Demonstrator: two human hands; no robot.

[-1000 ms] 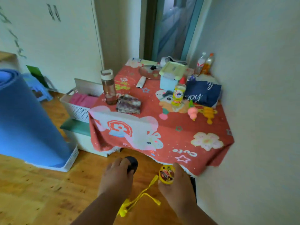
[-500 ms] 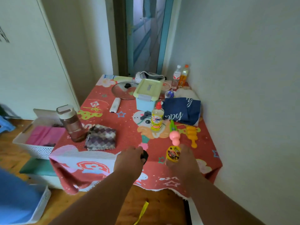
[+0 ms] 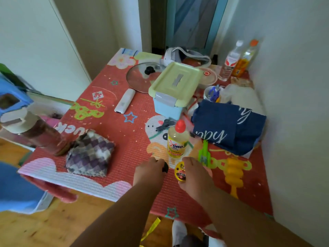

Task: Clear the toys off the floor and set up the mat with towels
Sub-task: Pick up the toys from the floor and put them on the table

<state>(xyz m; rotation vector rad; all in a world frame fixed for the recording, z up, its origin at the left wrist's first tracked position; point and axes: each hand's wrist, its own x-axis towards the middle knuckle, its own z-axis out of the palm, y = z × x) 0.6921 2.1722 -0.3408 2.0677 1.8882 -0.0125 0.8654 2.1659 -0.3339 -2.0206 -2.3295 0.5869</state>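
Observation:
My right hand (image 3: 195, 175) grips a small yellow round toy (image 3: 180, 172) with a black and red picture, held just above the red patterned table cover (image 3: 124, 125). My left hand (image 3: 148, 172) is curled round a small black object (image 3: 165, 167) beside it. Both hands hover over the cover's near middle, in front of a yellow OMO bottle (image 3: 177, 139). A yellow ribbon (image 3: 151, 229) hangs below the table edge. A yellow plastic toy (image 3: 233, 172) and a green one (image 3: 204, 154) lie to the right. A folded checked cloth (image 3: 89, 155) lies left, a navy towel (image 3: 229, 129) right.
A lidded blue box (image 3: 173, 90), glass pot lid (image 3: 142, 75), white remote (image 3: 124, 100), a cup (image 3: 212, 92) and two bottles (image 3: 238, 59) fill the table's back. A brown water bottle (image 3: 35, 132) stands at the left edge. The wall is close on the right. Wooden floor (image 3: 53, 229) lies below.
I have come closer and risen over the table. Both hands moved from floor level up over the table cover, still holding the yellow toy and the black object.

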